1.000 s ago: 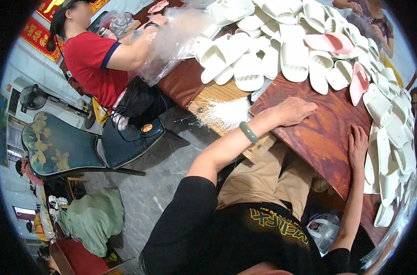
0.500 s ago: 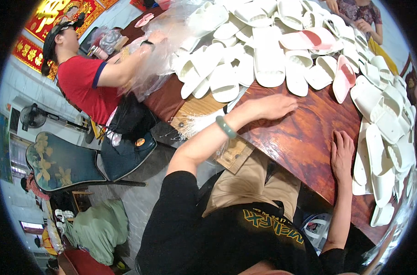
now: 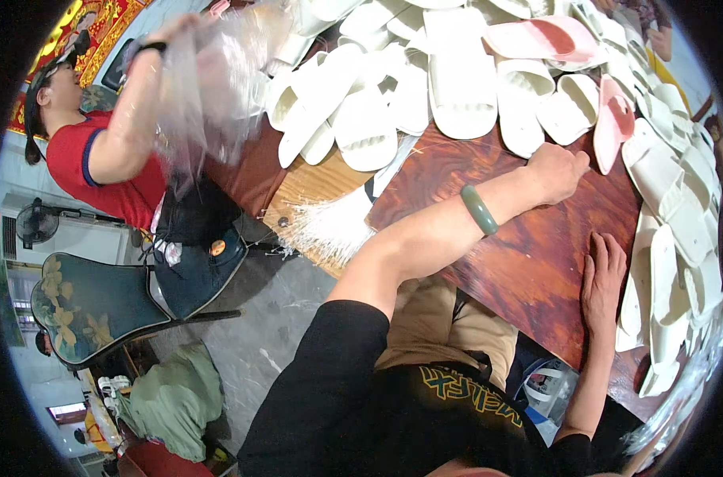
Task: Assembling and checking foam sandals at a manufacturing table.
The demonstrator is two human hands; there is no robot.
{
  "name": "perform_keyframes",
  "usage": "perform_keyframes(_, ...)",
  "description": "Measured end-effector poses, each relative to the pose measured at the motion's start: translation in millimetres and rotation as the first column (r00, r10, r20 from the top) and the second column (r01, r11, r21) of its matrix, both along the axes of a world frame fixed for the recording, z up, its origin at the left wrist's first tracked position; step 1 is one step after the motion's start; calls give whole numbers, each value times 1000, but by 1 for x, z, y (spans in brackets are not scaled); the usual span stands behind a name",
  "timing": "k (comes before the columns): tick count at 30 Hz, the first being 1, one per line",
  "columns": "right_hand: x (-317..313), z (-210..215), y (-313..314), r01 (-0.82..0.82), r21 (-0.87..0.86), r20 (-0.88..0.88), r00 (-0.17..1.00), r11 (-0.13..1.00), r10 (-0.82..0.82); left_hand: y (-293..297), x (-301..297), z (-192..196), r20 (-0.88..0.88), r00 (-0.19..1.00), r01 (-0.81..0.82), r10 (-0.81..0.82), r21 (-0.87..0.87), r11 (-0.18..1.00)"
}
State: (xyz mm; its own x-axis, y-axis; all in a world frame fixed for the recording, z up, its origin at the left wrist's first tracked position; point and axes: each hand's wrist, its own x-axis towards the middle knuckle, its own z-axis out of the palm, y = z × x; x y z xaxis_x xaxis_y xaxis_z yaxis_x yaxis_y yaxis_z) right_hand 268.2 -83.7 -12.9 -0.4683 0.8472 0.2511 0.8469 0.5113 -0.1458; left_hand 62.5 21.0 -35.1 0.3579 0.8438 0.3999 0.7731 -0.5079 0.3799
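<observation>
My left hand (image 3: 558, 175), below a green bangle (image 3: 479, 211), is over the reddish-brown wooden table (image 3: 512, 254), fingers curled in. Whatever it may hold is hidden. Just beyond it lie a white slipper (image 3: 523, 119) and a pink slipper (image 3: 613, 131), with a gap to the pink one. My right hand (image 3: 604, 278) rests on the tabletop with its fingers stretched out, holding nothing. Close to its right side is a row of white slippers (image 3: 667, 274). A larger heap of white slippers (image 3: 462, 79) covers the far side, with another pink slipper (image 3: 536, 38) on top.
A bundle of white strings (image 3: 329, 226) lies on a lighter wooden board at the left. Beyond it a person in a red shirt (image 3: 111, 171) handles a clear plastic bag (image 3: 210, 95). A dark floral chair (image 3: 99, 302) stands left. Plastic wrap (image 3: 679, 413) gathers at the lower right.
My left hand has moved right toward the pink slipper, and its fingers have curled. My right hand stays flat on the table. The person in red has raised an arm with the plastic bag.
</observation>
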Motion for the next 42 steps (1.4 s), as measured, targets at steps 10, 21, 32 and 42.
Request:
perform_keyframes(10, -3, 0, 0, 16, -21, 34, 999, 1000, -15, -2, 2, 3, -117, 993, -20, 16, -32, 999)
perform_keyframes(21, -3, -3, 1, 17, -2, 26, 1000, 1000, -17, 0, -4, 1, -106, 994, -4, 3, -12, 1000)
perform_keyframes(32, 16, 4, -13, -286, 107, -9, 957, 952, 289, 1, -2, -1, -92, 995, -47, 38, -96, 994)
perform_keyframes(42, 150, 114, 0, 151, 450, -122, 987, 880, -107, 1, 1, 0, -66, 998, 20, -15, 76, 997)
